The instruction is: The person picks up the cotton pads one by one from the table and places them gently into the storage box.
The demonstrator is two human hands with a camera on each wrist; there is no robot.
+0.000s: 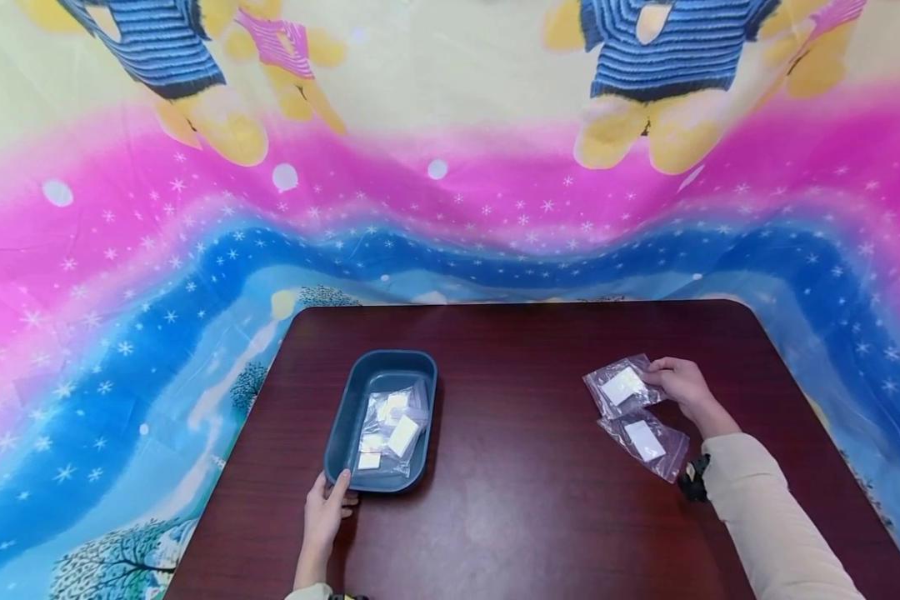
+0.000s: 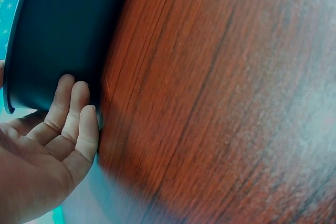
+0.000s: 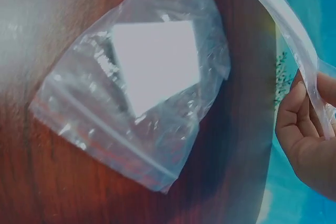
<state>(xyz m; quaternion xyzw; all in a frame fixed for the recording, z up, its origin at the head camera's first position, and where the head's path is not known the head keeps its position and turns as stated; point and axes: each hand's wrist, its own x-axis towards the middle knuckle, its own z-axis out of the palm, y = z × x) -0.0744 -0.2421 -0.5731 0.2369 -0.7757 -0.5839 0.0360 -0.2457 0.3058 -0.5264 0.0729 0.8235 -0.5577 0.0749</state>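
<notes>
Bag (image 1: 621, 387) of clear plastic, a white square inside, sits lifted at the worktop's (image 1: 525, 500) right side, pinched by the right hand (image 1: 678, 385). A second bag (image 1: 647, 442) lies just beside. The left hand (image 1: 326, 508) curls its fingers (image 2: 73, 114) against the blue tray's (image 1: 352, 400) near rim.

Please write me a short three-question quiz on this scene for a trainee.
1. True or false: the left hand grips the near rim of the blue tray.
2. Which does the right hand pinch? A) the far plastic bag B) the near plastic bag C) the tray
3. Fill in: the near bag lies flat on the dark wooden ___.

Key: 1 true. 2 A. 3 table. The tray already holds several small clear bags with white pieces inside; the near bag lies untouched beside the right wrist.
</notes>
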